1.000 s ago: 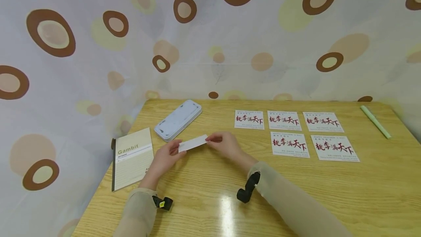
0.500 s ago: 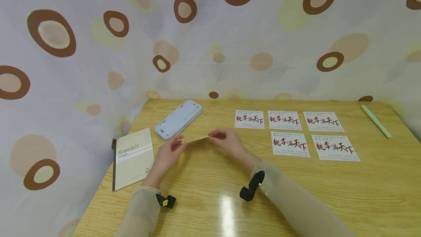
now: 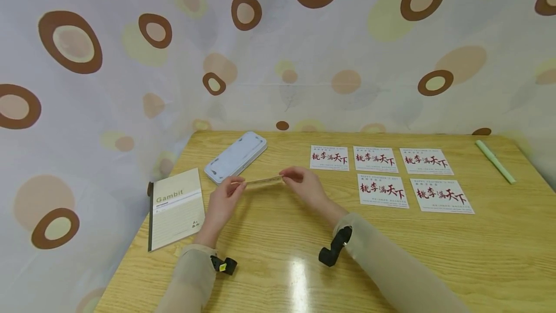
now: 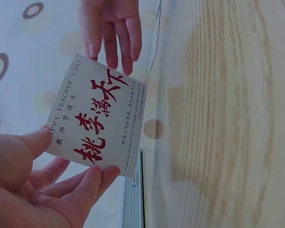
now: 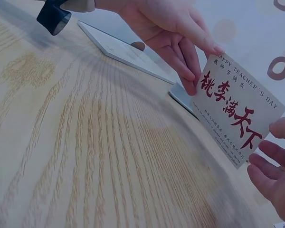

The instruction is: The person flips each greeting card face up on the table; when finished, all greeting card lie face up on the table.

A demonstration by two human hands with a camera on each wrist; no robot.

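Observation:
Between my two hands is a white square Teacher's Day card (image 4: 99,114) with red Chinese characters. In the head view this card (image 3: 264,181) is nearly edge-on, a thin strip above the wooden table. My left hand (image 3: 221,204) pinches its left edge, thumb on the printed face's side. The opposite edge is pinched by my right hand (image 3: 306,190), with the thumb at the corner and other fingers partly behind the card. Both wrist views show the printed side facing back toward the wrists.
Several matching cards (image 3: 375,159) lie in two rows at the back right of the table (image 3: 260,264). A pale tin case (image 3: 236,156) lies behind my left hand, and a Gambit notebook (image 3: 175,211) lies to the left. A slim light green pen-like stick (image 3: 496,162) is far right.
The card has tilted from showing a broad white face to nearly edge-on in the head view. Both hands have shifted slightly right and away from the person, still holding it.

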